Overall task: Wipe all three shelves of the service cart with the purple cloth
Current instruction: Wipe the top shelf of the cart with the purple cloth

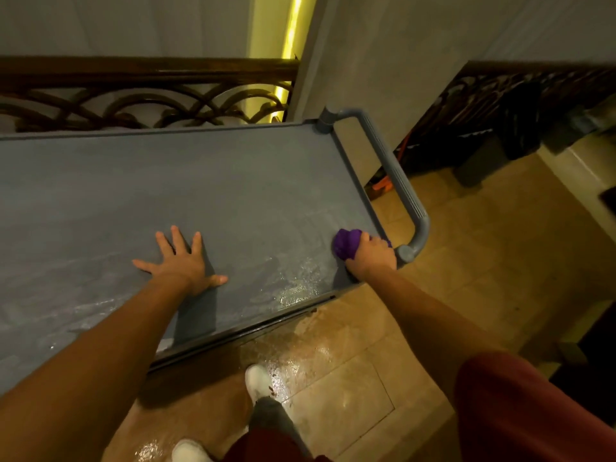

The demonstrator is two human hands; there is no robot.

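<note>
The grey service cart's top shelf [166, 195] fills the left and middle of the head view, with wet streaks near its front edge. My right hand [373, 256] is closed around the bunched purple cloth [346, 243] and presses it on the shelf's near right corner, beside the grey cart handle [400, 188]. My left hand [181, 261] lies flat on the shelf, fingers spread, holding nothing. The two lower shelves are hidden under the top one.
A dark wooden railing with iron scrollwork [143, 101] runs behind the cart. A pillar [333, 61] stands at the cart's far right corner. The tiled floor [333, 361] is wet in front of the cart. Dark clutter [500, 135] sits at the right.
</note>
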